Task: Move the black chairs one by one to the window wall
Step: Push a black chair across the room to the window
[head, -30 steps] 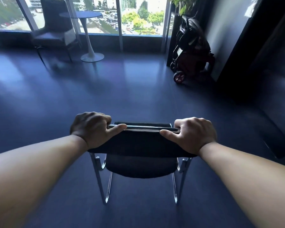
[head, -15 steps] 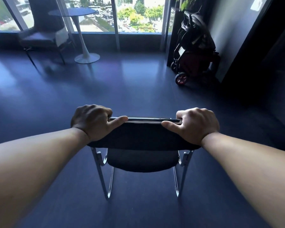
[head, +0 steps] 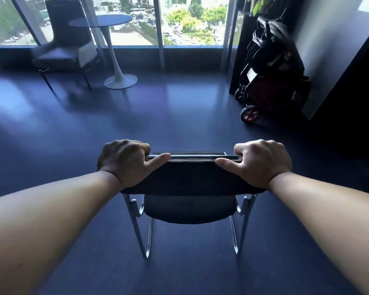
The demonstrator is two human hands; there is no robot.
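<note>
Currently left hand (head: 126, 160) and right hand (head: 262, 161) grip the black chair (head: 190, 175) by its backrest top, fingers (head: 134, 146) curled over. Chair mid-floor, well short of window wall (head: 162, 58). Risks: sled legs catching floor; veering into stroller (head: 271, 81) or pedestal table (head: 117, 79).

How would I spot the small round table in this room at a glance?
Find the window wall at the far end. Towards its left, just right of the dark upholstered armchair, stands the round dark-topped table. Its single white flared pedestal sets it apart from the thin-legged armchair.
</note>
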